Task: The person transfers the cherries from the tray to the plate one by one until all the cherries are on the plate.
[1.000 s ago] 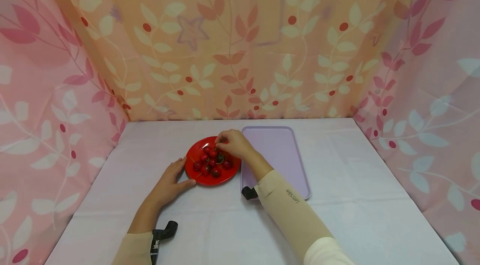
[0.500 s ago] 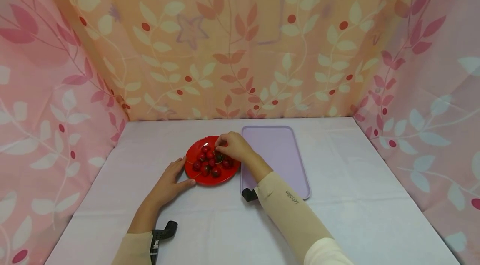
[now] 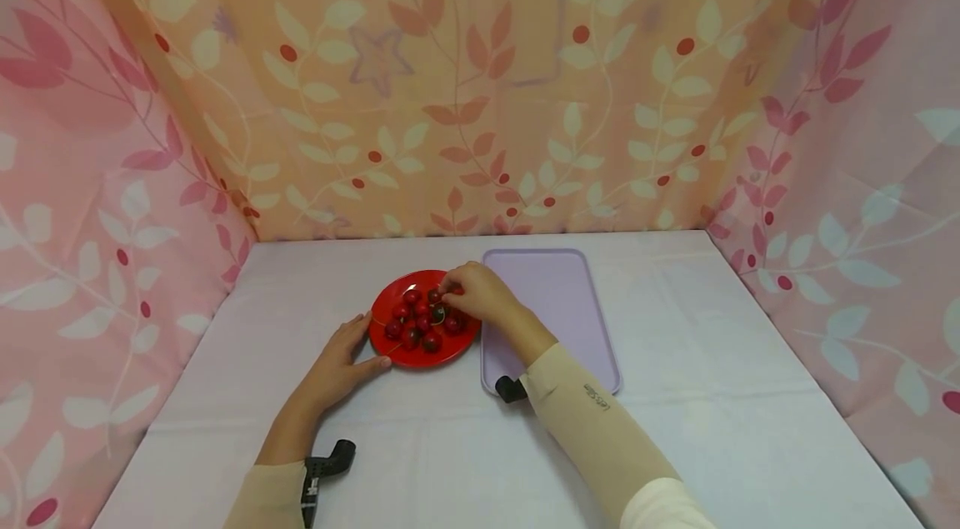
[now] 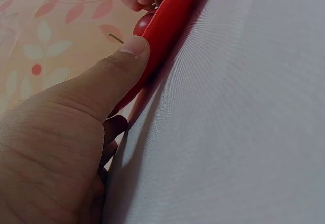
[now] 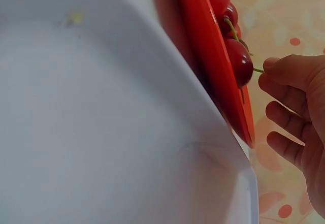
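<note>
A round red plate holds a cluster of cherries, red to dark, some with green stems. My left hand rests at the plate's left side, thumb and fingers spread along the rim. The left wrist view shows its thumb laid straight against the plate's edge. Over the plate's upper right, my right hand pinches a stem between thumb and index finger. In the right wrist view a dark red cherry hangs at that stem, close over the rim, while the other fingers are loosely bent.
A pale purple rectangular tray lies right beside the plate, partly under my right forearm. White cloth covers the table. Floral curtains stand at the back and both sides. A black wrist camera mount sits on my left forearm.
My right hand has shifted slightly right over the plate, and a dark cherry now shows by its fingertips. My left hand has stayed at the rim.
</note>
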{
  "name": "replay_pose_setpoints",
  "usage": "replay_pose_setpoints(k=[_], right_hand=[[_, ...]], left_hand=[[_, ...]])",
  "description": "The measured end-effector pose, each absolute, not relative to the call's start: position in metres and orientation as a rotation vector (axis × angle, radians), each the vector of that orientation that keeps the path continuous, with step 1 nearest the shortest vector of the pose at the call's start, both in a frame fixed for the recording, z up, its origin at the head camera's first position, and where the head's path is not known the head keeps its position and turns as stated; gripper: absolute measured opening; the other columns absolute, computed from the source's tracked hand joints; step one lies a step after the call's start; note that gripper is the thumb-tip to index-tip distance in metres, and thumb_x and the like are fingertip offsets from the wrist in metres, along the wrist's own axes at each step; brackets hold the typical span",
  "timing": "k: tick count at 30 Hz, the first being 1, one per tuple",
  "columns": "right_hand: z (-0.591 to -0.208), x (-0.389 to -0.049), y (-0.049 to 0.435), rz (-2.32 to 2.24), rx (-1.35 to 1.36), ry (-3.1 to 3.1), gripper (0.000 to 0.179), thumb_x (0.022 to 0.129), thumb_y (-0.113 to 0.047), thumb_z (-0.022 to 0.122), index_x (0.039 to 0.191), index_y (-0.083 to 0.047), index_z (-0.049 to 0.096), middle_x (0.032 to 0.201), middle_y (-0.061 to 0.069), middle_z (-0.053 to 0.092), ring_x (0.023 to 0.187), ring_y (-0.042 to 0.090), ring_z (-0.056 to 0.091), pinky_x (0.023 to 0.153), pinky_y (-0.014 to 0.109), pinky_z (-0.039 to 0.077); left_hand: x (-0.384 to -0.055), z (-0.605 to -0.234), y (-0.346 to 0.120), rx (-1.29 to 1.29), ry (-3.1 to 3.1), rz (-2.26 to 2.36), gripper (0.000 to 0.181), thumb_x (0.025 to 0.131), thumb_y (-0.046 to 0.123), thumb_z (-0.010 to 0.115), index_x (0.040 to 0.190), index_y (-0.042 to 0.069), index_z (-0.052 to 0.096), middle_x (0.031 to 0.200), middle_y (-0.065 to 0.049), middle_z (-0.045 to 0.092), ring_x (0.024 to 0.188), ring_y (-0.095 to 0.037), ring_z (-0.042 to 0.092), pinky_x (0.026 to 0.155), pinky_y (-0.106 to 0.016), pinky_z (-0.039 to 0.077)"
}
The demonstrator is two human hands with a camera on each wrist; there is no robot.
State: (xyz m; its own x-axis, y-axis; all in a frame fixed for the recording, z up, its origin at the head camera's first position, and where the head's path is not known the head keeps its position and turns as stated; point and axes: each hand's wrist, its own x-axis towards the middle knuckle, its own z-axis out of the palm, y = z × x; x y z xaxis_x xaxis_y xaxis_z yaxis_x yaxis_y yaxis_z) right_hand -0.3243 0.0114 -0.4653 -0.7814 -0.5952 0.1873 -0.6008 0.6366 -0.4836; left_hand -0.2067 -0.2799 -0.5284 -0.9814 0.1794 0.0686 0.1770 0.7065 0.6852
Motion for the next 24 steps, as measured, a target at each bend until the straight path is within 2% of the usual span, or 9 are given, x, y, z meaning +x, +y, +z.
replay_pose_setpoints(k=[12, 20, 24], right_hand=[[-0.454, -0.314, 0.029, 0.766, 1.032, -2.78, 0.012, 0.095, -0.022, 0.074, 0.104, -0.018, 0.079, 0.096, -0.009, 0.075, 0.098, 0.013, 0.059, 0.091, 0.031, 0.052], [-0.445, -0.302, 0.049, 0.833, 1.045, -2.708, 0.012, 0.094, -0.018, 0.073, 0.104, -0.014, 0.08, 0.096, -0.004, 0.077, 0.096, 0.021, 0.062, 0.089, 0.034, 0.053], [-0.443, -0.299, 0.056, 0.843, 1.011, -2.705, 0.011, 0.094, -0.016, 0.073, 0.103, -0.013, 0.079, 0.097, -0.003, 0.076, 0.097, 0.021, 0.063, 0.091, 0.034, 0.053]], left_hand=[[-0.207, -0.531, -0.278, 0.303, 2.899, 1.163, 0.1, 0.085, 0.057, 0.077, 0.163, 0.015, 0.03, 0.167, -0.016, 0.03, 0.155, -0.044, 0.016, 0.122, -0.069, 0.015], [-0.206, -0.532, -0.278, 0.279, 2.901, 1.157, 0.1, 0.085, 0.059, 0.076, 0.163, 0.017, 0.03, 0.167, -0.016, 0.029, 0.155, -0.045, 0.016, 0.121, -0.07, 0.016], [-0.207, -0.529, -0.278, 0.284, 2.892, 1.16, 0.1, 0.085, 0.058, 0.076, 0.163, 0.017, 0.029, 0.167, -0.016, 0.029, 0.156, -0.045, 0.015, 0.121, -0.07, 0.015]])
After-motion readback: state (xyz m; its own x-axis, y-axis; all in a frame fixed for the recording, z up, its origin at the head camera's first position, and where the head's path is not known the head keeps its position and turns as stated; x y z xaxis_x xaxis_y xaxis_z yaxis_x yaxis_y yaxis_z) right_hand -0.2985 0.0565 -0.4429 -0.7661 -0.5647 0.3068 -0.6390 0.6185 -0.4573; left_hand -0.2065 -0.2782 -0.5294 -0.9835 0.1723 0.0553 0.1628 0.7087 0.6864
